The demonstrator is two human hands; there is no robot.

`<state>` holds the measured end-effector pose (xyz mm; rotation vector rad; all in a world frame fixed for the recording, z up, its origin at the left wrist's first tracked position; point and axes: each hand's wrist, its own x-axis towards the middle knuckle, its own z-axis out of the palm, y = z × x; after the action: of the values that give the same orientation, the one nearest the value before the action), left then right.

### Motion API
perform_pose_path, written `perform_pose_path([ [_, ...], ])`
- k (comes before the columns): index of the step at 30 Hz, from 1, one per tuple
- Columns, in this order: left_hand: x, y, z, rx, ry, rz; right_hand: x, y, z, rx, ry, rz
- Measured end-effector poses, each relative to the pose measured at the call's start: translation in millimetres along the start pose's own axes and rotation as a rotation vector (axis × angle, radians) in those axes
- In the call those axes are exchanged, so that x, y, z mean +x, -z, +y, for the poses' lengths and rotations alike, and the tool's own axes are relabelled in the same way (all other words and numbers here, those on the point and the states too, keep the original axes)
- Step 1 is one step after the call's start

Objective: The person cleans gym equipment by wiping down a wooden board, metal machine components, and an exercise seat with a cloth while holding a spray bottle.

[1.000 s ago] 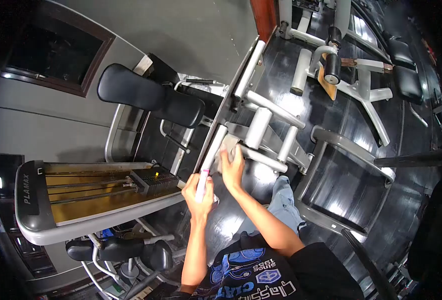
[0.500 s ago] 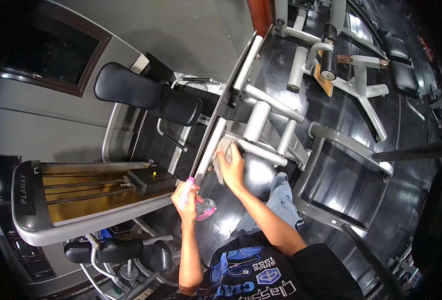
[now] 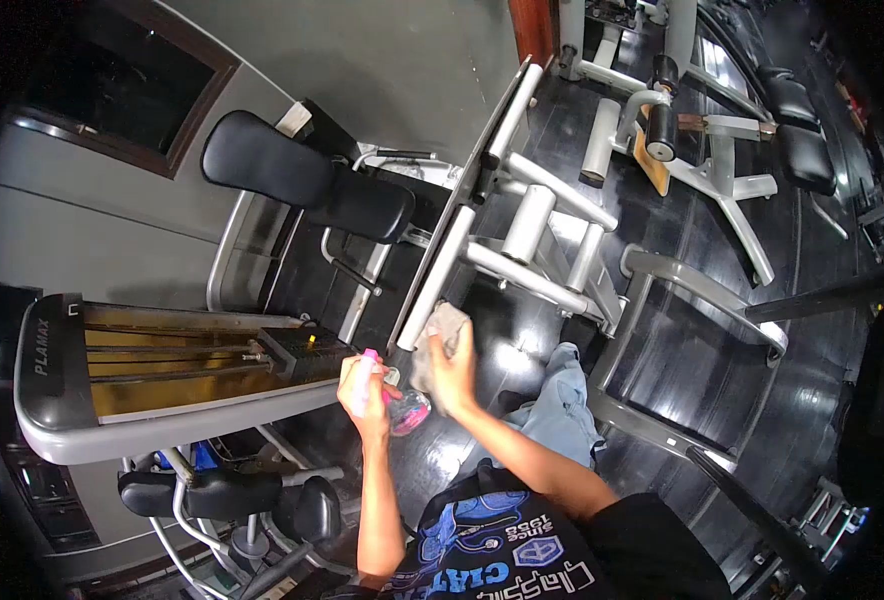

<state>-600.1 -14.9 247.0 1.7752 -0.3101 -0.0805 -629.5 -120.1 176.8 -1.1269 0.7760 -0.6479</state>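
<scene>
My left hand (image 3: pixel 364 398) is closed around the neck of a clear spray bottle (image 3: pixel 410 413), which has a pink nozzle and pink liquid inside. A crumpled grey cloth (image 3: pixel 448 323) is gripped in my right hand (image 3: pixel 454 372). The cloth lies beside the lower end of a white padded-looking tube (image 3: pixel 439 272) on a metal frame; whether it touches the tube I cannot tell. Both hands are close together, the bottle just left of the cloth.
A weight-stack machine (image 3: pixel 52 370) marked PLAMAX stands at left, with a black padded seat (image 3: pixel 362 208) behind it. A grey metal frame (image 3: pixel 652 425) is on the dark floor to my right. More gym equipment (image 3: pixel 722 150) stands at upper right.
My right hand and the cloth have moved down along the white tube, nearer its lower end. The left hand still holds the spray bottle. The view has shifted slightly.
</scene>
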Motion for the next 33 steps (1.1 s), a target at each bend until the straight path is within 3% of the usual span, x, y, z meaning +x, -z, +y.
perform_pose_path([
  [1, -2, 1, 0, -0.016, -0.026, 0.027, -8, -11, 5, -0.151, 0.098, 0.082],
  [4, -7, 4, 2, -0.067, 0.050, 0.049, -19, -16, 12, -0.133, 0.134, 0.182],
  [6, -9, 6, -7, -0.055, 0.027, 0.033, -23, 0, 10, -0.046, 0.017, -0.055],
  [10, -14, 8, -18, -0.042, 0.085, -0.021, 1, -1, 18, 0.051, -0.042, -0.032],
  [11, -16, 8, -18, -0.041, 0.087, -0.015, 11, 0, 30, 0.076, -0.185, -0.070],
  [13, -16, 5, -14, -0.053, 0.086, -0.011, 7, -4, 18, -0.106, -0.008, 0.001],
  [17, -20, 3, -13, -0.092, 0.085, 0.040, -22, 7, 8, -0.055, -0.055, -0.054],
  [20, -23, 11, -19, -0.157, 0.128, 0.052, -24, 21, 29, 0.052, -0.337, -0.391],
  [21, -25, 13, -17, -0.161, 0.130, 0.063, -23, 20, 24, 0.044, -0.338, -0.401],
  [23, -28, 18, -11, -0.172, 0.155, 0.098, -16, 9, 14, 0.358, -0.792, -0.397],
  [25, -31, 25, -10, -0.167, 0.150, 0.124, -8, -1, 10, 0.385, -0.812, -0.455],
  [27, -35, 33, -10, -0.142, 0.148, 0.110, -5, -2, 5, 0.584, -1.060, -0.441],
  [33, -47, 46, -19, -0.072, 0.177, 0.168, -17, 16, -5, 0.736, -1.005, -0.465],
])
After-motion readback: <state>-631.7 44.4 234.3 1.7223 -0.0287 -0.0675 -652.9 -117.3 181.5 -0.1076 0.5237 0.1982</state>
